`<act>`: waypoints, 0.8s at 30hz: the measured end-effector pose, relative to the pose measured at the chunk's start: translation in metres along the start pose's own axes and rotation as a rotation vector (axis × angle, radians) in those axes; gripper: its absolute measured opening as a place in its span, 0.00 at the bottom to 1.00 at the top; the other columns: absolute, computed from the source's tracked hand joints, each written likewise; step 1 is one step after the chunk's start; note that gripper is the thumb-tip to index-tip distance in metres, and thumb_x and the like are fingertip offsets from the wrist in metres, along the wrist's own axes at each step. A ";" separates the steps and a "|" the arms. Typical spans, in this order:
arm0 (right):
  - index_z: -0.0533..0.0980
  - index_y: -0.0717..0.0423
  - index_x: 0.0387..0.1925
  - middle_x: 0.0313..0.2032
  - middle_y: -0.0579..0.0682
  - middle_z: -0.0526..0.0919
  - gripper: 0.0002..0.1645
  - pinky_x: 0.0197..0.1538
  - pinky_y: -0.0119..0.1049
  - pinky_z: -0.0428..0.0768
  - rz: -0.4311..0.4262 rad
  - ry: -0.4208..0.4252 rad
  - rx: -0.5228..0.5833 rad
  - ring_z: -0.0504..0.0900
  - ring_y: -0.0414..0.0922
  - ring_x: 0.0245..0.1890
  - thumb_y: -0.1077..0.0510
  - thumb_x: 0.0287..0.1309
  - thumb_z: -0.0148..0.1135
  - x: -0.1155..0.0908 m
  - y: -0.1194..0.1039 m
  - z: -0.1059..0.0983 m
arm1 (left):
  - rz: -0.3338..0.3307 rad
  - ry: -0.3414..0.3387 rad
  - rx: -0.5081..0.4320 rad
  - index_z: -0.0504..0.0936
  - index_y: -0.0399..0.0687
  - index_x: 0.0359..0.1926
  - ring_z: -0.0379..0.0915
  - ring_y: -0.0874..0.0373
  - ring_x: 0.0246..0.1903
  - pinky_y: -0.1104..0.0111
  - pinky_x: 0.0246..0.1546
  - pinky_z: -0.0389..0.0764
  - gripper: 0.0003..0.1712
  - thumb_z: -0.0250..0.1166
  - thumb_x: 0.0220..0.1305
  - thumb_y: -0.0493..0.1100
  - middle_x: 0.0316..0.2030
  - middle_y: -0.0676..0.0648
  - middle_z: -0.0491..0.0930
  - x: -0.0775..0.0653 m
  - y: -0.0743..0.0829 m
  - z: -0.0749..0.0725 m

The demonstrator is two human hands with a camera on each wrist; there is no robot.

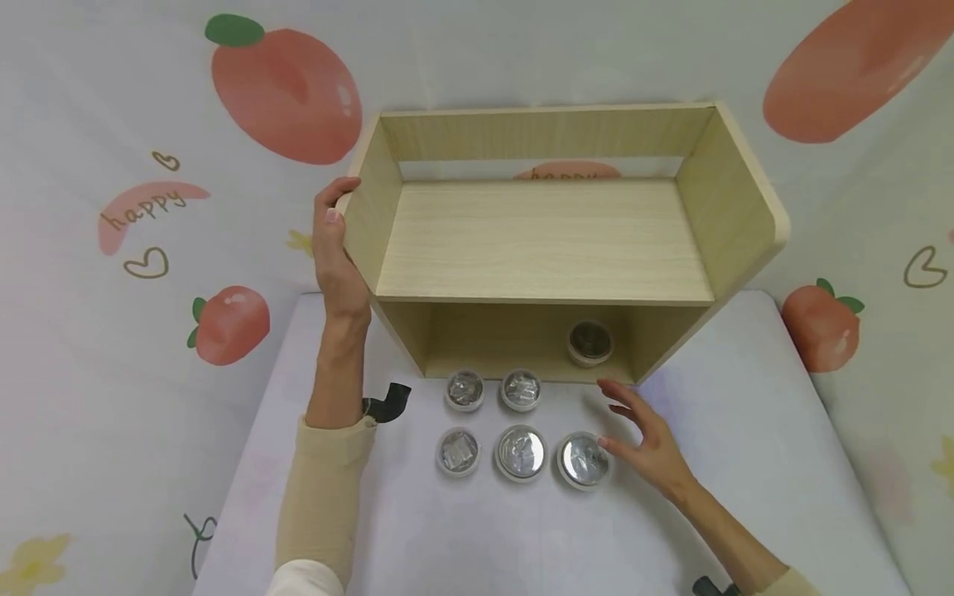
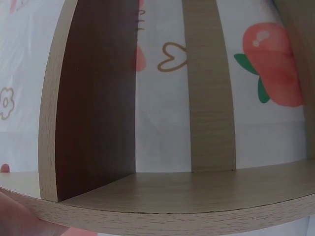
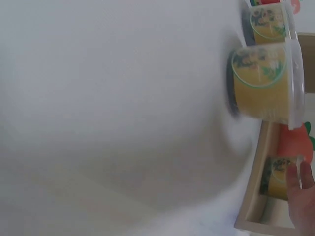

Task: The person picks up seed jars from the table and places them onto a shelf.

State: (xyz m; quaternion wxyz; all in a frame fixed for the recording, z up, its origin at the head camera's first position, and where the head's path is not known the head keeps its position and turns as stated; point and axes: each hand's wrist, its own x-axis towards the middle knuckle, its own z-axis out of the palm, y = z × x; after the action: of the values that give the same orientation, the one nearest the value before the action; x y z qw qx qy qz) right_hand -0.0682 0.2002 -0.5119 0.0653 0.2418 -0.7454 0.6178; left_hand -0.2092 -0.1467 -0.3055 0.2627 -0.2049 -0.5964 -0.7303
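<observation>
My left hand [image 1: 339, 265] grips the left side panel of a pale wooden two-tier shelf [image 1: 544, 240]. In the left wrist view, part of that hand shows beneath the shelf's edge [image 2: 162, 223]. My right hand [image 1: 652, 447] has its fingers spread beside a round lidded tub [image 1: 585, 460], thumb tip right at its lid. From the right wrist view, a nearby tub [image 3: 263, 83] has a yellowish body with a printed label and a clear lid. Another tub [image 1: 590, 343] stands inside the lower compartment, at its right end, just beyond the right fingertips.
More lidded tubs stand before the shelf: a large one [image 1: 521, 454], one at front left [image 1: 458, 452], and two smaller ones [image 1: 464, 390] near the shelf's front edge. A black angled piece [image 1: 389, 403] shows by the left wrist. A fruit-printed cloth [image 1: 149, 331] hangs behind.
</observation>
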 end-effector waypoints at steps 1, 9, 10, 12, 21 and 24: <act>0.58 0.76 0.59 0.57 0.73 0.63 0.45 0.56 0.40 0.67 -0.001 -0.003 0.003 0.64 0.61 0.57 0.78 0.35 0.66 -0.002 0.000 0.001 | 0.000 -0.001 -0.001 0.66 0.32 0.54 0.68 0.44 0.36 0.61 0.38 0.70 0.24 0.37 0.64 0.43 0.41 0.25 0.66 0.000 0.000 0.000; 0.58 0.75 0.60 0.58 0.69 0.65 0.48 0.57 0.36 0.67 0.014 -0.033 -0.015 0.67 0.54 0.58 0.77 0.32 0.69 -0.011 0.004 0.010 | 0.006 0.011 0.003 0.66 0.31 0.54 0.68 0.47 0.34 0.62 0.36 0.70 0.24 0.37 0.64 0.44 0.40 0.22 0.64 0.000 0.001 -0.002; 0.59 0.75 0.60 0.58 0.68 0.65 0.48 0.57 0.36 0.67 0.020 -0.037 -0.016 0.67 0.55 0.58 0.77 0.32 0.69 -0.012 0.005 0.012 | 0.001 0.019 0.010 0.67 0.33 0.54 0.68 0.45 0.35 0.61 0.37 0.70 0.24 0.37 0.64 0.44 0.41 0.23 0.64 0.000 0.002 -0.002; 0.59 0.75 0.60 0.58 0.68 0.65 0.48 0.57 0.34 0.67 0.020 -0.043 -0.017 0.67 0.55 0.58 0.77 0.32 0.69 -0.015 0.005 0.014 | -0.006 0.029 0.022 0.68 0.34 0.53 0.66 0.42 0.37 0.60 0.40 0.69 0.24 0.37 0.65 0.44 0.42 0.25 0.65 -0.001 0.003 -0.003; 0.59 0.72 0.60 0.59 0.64 0.66 0.48 0.57 0.30 0.67 0.059 -0.060 -0.037 0.67 0.54 0.58 0.72 0.35 0.71 -0.028 0.007 0.024 | 0.008 0.008 0.036 0.68 0.35 0.54 0.65 0.40 0.40 0.59 0.43 0.68 0.23 0.37 0.65 0.43 0.44 0.25 0.65 -0.001 0.003 -0.002; 0.59 0.71 0.61 0.58 0.64 0.67 0.48 0.56 0.32 0.68 0.086 -0.060 -0.061 0.67 0.60 0.56 0.70 0.35 0.72 -0.034 0.007 0.026 | 0.007 0.004 0.032 0.67 0.34 0.55 0.63 0.37 0.42 0.58 0.45 0.68 0.24 0.37 0.66 0.43 0.46 0.24 0.64 -0.003 0.002 -0.002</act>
State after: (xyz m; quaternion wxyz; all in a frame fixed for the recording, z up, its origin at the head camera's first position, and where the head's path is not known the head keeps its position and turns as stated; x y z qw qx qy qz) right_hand -0.0367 0.1859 -0.5378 0.0235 0.2260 -0.7751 0.5895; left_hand -0.2061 -0.1489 -0.3061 0.2698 -0.2015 -0.6069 -0.7199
